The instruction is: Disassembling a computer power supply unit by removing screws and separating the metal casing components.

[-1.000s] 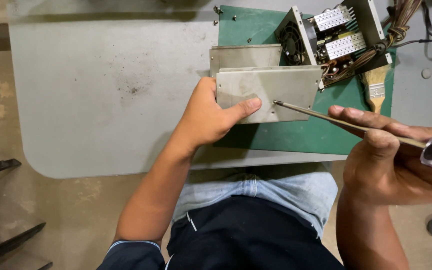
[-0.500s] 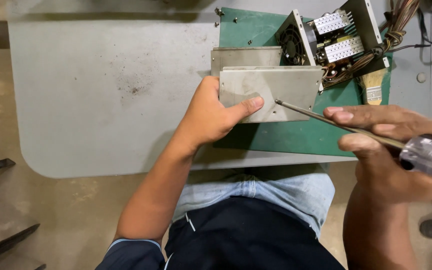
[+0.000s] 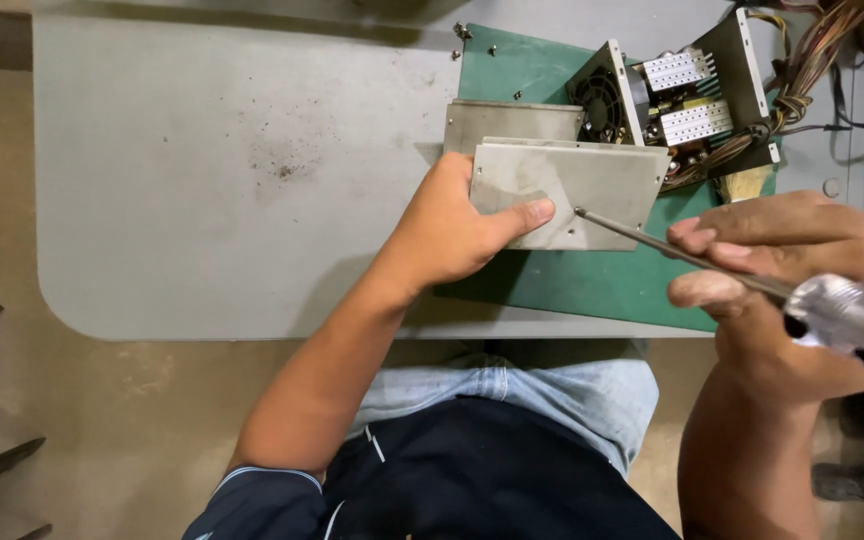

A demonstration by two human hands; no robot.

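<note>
Cover plate (image 3: 577, 190), a flat grey metal sheet, lies on the green mat (image 3: 592, 285) at the right part of the grey table (image 3: 202, 180), partly overlapping a second grey plate (image 3: 507, 122) behind it and sitting just beside the opened metal case (image 3: 672, 95). Left hand (image 3: 452, 235) grips the near-left corner of the cover plate: the thumb (image 3: 522, 215) lies flat on its upper face, pointing right, while the remaining fingers are curled under the edge and hidden from view. Right hand (image 3: 792, 285) holds a screwdriver (image 3: 712, 265); its clear handle (image 3: 847, 315) sits in the palm, and the index and middle fingers (image 3: 742, 235) are extended nearly straight along the thin shaft, closed narrowly on it from either side. Screwdriver tip touches the cover plate near its middle, just to the right of the thumb tip. Inside the case are a fan (image 3: 600, 100), two finned heat sinks (image 3: 687, 95) and a bundle of coloured wires (image 3: 812, 60) running off to the upper right. A brush (image 3: 747, 183) lies on the mat beside the case.
</note>
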